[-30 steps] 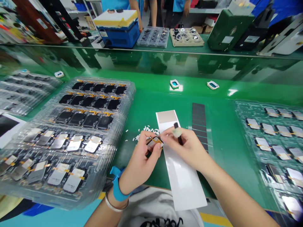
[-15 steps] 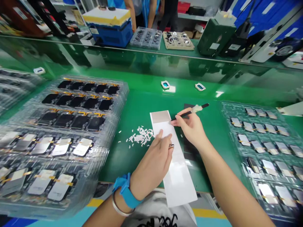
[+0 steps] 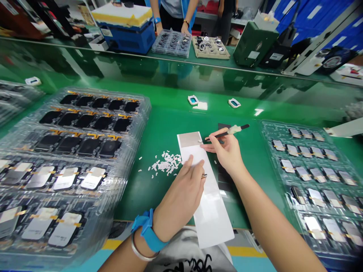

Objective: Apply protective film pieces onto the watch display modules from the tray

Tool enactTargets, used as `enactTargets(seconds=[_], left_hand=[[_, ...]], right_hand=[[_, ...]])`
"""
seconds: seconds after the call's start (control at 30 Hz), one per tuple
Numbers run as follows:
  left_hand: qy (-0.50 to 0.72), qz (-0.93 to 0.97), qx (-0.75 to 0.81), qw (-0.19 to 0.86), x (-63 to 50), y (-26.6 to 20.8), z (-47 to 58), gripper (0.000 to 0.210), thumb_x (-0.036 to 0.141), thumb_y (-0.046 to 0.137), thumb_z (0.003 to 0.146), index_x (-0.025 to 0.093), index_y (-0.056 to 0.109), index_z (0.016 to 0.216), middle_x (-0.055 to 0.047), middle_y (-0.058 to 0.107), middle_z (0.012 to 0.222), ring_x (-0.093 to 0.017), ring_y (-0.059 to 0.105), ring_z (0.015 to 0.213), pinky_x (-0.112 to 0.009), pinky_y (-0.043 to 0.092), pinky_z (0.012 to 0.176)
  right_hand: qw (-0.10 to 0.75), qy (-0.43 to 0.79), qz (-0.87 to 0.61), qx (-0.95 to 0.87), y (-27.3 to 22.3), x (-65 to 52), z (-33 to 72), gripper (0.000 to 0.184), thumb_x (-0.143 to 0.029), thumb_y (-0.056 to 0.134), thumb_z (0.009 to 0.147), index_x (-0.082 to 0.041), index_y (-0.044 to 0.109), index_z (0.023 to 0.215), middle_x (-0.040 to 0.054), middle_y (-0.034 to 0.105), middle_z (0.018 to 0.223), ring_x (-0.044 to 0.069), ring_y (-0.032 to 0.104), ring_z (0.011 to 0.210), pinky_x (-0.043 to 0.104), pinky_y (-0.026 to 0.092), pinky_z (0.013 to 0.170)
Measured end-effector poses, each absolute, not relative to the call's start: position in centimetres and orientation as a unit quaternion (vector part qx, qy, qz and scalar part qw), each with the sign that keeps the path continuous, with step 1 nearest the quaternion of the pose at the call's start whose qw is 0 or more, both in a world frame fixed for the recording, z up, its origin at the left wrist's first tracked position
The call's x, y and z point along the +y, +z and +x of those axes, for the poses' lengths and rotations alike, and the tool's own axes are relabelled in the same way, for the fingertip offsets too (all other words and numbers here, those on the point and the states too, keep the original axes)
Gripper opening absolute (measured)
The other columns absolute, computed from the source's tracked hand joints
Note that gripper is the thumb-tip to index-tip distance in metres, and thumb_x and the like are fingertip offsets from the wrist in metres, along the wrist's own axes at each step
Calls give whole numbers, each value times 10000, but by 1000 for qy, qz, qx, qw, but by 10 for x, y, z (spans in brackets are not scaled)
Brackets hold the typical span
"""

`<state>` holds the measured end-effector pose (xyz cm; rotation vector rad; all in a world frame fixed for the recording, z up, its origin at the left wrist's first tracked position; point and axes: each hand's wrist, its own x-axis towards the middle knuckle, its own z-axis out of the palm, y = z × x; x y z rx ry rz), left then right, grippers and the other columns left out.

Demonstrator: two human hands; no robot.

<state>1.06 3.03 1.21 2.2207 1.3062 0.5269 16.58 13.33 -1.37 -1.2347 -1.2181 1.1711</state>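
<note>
My left hand lies on a long white backing sheet, its first fingers stretched out and pressing it down. Something small and shiny shows beside its fingers, too unclear to name. Between the thumb and fingers of my right hand is a pair of black tweezers with whitish wrapping round the handle. Their tips are over the right edge of the sheet's grey-brown band, with a tiny pale piece near them. Many small white pieces lie loose left of the sheet.
Stacked clear trays of small screens stand at left; another clear tray of silver-backed parts lies at right. Dark strips lie under my right forearm. Two white-framed parts sit ahead. Beyond the ledge, a co-worker's hands touch a clear tray.
The tweezers have opened slightly and a tiny pale piece now shows near their tips. My left hand stays on the sheet. Across the ledge, a co-worker has come up to the clear tray.
</note>
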Motion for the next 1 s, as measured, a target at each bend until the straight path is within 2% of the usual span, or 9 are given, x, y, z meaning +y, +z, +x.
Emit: enactTargets(seconds=[0.27,0.47,0.7,1.0], left_hand=[[202,807,483,273,29,11,11,149,145,341,1030,148,486,1063,-187,550,1427,-329,215,1516,-541,368,1192],[232,783,493,300,31,8,12,158,170,338,1039,162,487,1093,-169,551,1426,-309,193,1526,-531,397,1172],[283,754,506,308,35,3,12,131,196,374,1034,177,474,1117,-169,552,1417,-303,313,1488,-519,412,1153],[274,771,490,302,36,4,11,106,185,357,1037,200,443,1095,-143,590,1321,-292,293,1494,-548,385,1164]], right_hand=[[508,482,-507,-503,-15,133,165,437,-578,760,744,-211,564,877,21,682,852,168,726,585,315,661,604],[513,476,-484,-526,11,122,168,373,-513,793,747,-201,602,822,22,712,766,175,737,684,334,664,715],[582,413,-465,-524,34,94,166,188,-343,737,855,-219,596,862,30,709,805,190,753,770,332,665,737],[502,371,-450,-639,-4,110,174,177,-395,601,944,-234,527,954,20,644,911,194,734,883,367,617,823]])
